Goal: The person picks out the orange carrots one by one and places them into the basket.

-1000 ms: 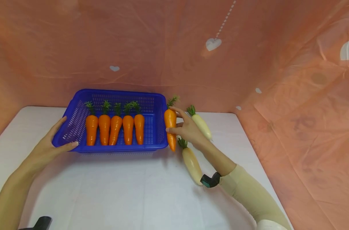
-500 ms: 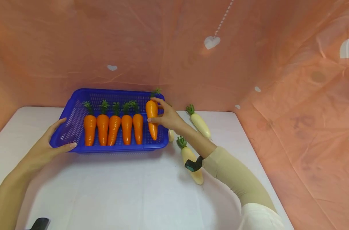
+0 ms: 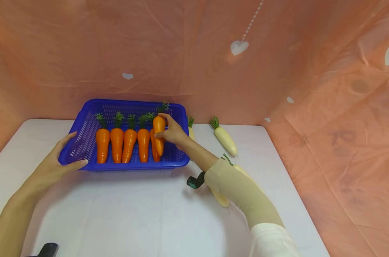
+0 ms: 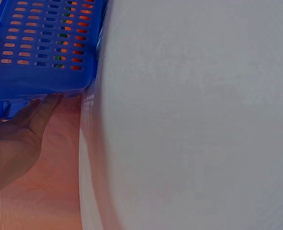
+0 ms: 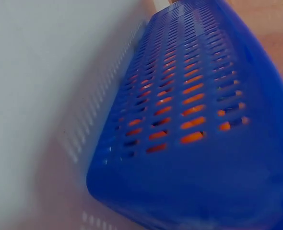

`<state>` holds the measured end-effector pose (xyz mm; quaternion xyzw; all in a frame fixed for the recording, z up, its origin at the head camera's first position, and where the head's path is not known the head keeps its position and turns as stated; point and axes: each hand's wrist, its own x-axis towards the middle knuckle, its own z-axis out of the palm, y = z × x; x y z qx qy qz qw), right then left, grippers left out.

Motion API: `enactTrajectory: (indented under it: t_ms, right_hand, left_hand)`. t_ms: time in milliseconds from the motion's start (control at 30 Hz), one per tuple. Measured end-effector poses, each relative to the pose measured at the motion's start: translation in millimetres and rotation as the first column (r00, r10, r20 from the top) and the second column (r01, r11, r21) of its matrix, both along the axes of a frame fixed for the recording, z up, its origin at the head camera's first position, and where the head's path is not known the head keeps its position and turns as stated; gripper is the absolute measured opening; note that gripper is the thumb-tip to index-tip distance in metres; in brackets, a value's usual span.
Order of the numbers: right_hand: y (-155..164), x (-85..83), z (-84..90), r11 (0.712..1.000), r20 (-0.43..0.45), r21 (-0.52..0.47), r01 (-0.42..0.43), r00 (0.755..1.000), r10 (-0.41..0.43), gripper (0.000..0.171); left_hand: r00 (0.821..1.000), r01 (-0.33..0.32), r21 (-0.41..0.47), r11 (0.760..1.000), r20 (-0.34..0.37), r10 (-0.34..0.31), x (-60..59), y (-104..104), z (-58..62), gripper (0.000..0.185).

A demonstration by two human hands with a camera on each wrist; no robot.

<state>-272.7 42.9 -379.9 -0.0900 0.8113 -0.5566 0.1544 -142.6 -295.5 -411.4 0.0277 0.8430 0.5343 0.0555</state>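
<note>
A blue plastic basket (image 3: 133, 165) with slotted walls holds a row of several orange carrots (image 3: 116, 144), their green tops toward the back. My left hand (image 3: 50, 167) grips the basket's left end, thumb on the front corner; in the left wrist view the fingers of the left hand (image 4: 21, 139) reach under the rim. Inside the basket's right part, my right hand (image 3: 172, 132) pinches another carrot (image 3: 159, 125) between thumb and fingers. This carrot hangs tip down and overlaps the rightmost one of the row. The right wrist view shows the basket wall (image 5: 189, 177), with the hand out of sight.
To the right of the basket lies a white radish (image 3: 225, 141) with a green top. Another radish (image 3: 221, 200) is partly hidden by the right sleeve, and one radish (image 3: 191, 132) shows behind the basket's right edge. A pink heart-patterned cloth (image 3: 207, 71) backs the white table (image 3: 123, 210).
My right hand has carried the carrot leftward from beside the basket's right edge, over the rim, to the right end of the row. The left hand stays at the basket.
</note>
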Motion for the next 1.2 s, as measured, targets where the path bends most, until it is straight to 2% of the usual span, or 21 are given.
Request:
enactTrajectory:
  t_ms: [167,333,533,733,833,933,1100,1200]
  right_hand:
    - [-4,0.2,-4.7,0.994,-0.004,0.082,0.073,0.997,-0.073,0.079]
    - [-5,1.4,-2.4,0.986,-0.015,0.136,0.101,0.995,-0.1,0.079]
    - [-5,3.2,0.5,0.971,0.005,0.227,0.074,0.997,-0.077,0.086]
    - [-2,7.0,10.2,0.978,0.006,0.208,0.02,1.0,-0.022,0.09]
    - [5,9.9,17.0,0.974,-0.056,0.225,-0.031,0.997,0.045,0.086]
    - [20,12.3,23.3,0.962,-0.158,0.264,-0.065,0.981,0.11,0.079]
    - [61,15.8,29.7,0.957,-0.331,0.284,-0.052,0.932,0.149,0.071]
    - [92,17.5,27.1,0.948,-0.413,0.316,-0.03,0.895,0.166,0.07]
  left_hand:
    - [1.0,0.005,0.027,1.0,0.01,-0.005,-0.6,1,-0.6,0.09]
    - [1.0,0.007,0.043,0.999,0.02,-0.008,-3.2,1,0.4,0.09]
    - [0.999,0.014,0.002,1.0,0.029,-0.014,-5.6,-1,0.5,0.091]
    - [1.0,0.016,-0.091,0.996,0.004,-0.016,-5.3,-10,1.3,0.094]
    - [1.0,0.006,-0.133,0.991,-0.009,-0.007,-2.0,-13,1.3,0.095]
    - [0.999,0.001,-0.172,0.985,-0.04,-0.008,1.2,-14,2.0,0.097]
    - [0.996,0.009,-0.261,0.965,-0.083,-0.031,4.4,-20,4.3,0.104]
    - [0.995,0.007,-0.323,0.946,-0.091,-0.038,5.5,-25,3.8,0.112]
